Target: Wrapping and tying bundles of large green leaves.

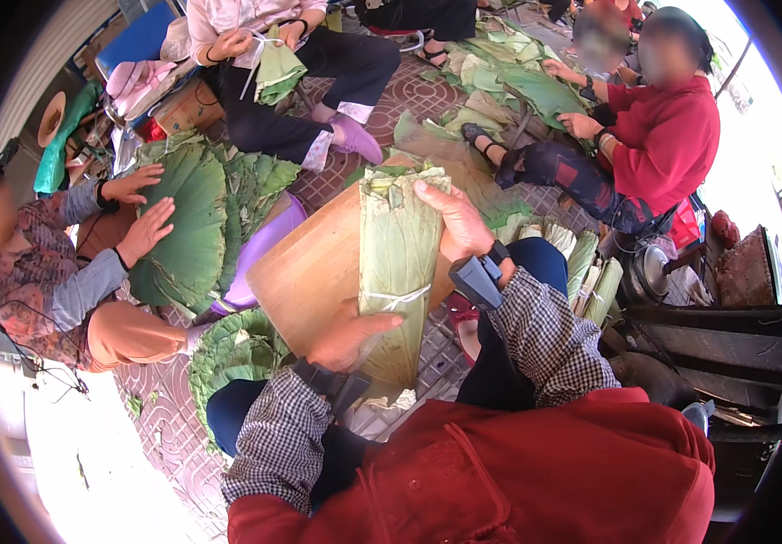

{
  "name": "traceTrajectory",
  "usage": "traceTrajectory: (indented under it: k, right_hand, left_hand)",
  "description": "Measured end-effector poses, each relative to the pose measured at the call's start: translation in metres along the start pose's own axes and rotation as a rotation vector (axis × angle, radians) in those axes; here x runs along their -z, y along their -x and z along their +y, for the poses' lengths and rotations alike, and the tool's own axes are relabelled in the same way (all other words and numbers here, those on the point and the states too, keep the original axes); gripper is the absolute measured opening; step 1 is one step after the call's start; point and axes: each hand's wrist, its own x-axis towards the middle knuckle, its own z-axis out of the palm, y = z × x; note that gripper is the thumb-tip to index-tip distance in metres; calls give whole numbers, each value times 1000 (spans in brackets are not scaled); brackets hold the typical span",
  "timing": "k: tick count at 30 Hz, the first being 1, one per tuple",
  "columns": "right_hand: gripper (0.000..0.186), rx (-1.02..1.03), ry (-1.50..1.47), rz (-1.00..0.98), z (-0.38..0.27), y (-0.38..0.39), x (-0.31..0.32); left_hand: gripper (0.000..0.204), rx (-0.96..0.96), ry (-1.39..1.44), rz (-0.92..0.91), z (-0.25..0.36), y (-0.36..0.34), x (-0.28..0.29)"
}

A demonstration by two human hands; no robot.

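A long flat bundle of folded pale-green leaves (397,249), bound across its lower half with white string (397,296), stands upright between my hands. My right hand (457,220) grips its upper right edge, thumb across the front and fingers hidden behind. Lower down, my left hand (351,334) clasps the left side, thumb lying over the front just under the string; its other fingers are mostly covered. Behind the bundle a wooden board (309,272) lies tilted over my lap area.
A purple basin (259,249) and stacked large green leaves (237,358) are to the left. More tied bundles (599,286) lie at right. Co-workers sit around: one at left touches a broad leaf (187,222), one ahead ties leaves (277,71), one at right handles leaves (536,89).
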Motion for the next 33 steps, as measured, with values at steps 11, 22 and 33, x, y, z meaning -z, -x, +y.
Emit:
traceTrajectory:
  k: [11, 22, 33]
  right_hand:
    - [27, -32, -16, -86, 6, 2, -6]
    - [24, 50, -43, -33, 10, 7, -14]
    - [49, -190, 12, -254, 23, 15, -16]
  left_hand:
    - [48, 35, 52, 13, -9, 12, 9]
    - [43, -23, -9, 5, -13, 13, 10]
    - [48, -68, 252, 26, 4, 17, 5]
